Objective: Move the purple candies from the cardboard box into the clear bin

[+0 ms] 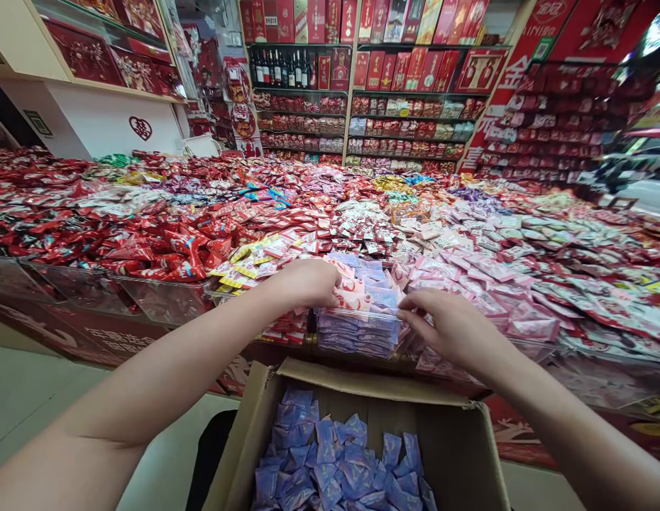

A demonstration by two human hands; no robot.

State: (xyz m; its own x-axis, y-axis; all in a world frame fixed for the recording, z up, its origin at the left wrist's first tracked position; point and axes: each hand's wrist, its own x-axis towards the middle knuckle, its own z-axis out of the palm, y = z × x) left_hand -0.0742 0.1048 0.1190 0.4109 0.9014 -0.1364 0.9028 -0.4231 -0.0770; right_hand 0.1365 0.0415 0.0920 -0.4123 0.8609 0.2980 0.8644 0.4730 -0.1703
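My left hand (pixel 315 282) is closed at the left side of a clear bin (pixel 356 314), its curled fingers on a pink packet with red print (pixel 354 298). Lavender candy packets (pixel 359 333) are stacked in rows in that bin. At the bin's right front corner, my right hand (pixel 444 319) has thumb and fingers drawn together; what lies between the fingertips is hidden. Below both hands stands an open cardboard box (pixel 452 454), with loose purple-blue candy packets (pixel 335 461) heaped inside.
Red candy packets (pixel 165 248) fill the bins to the left, and pale pink packets (pixel 484 284) those to the right. Clear plastic fronts (pixel 160 298) edge the counter. Behind are shelves (pixel 351 92) with bottles and red boxes. A dark leg shape (pixel 213 454) is beside the box.
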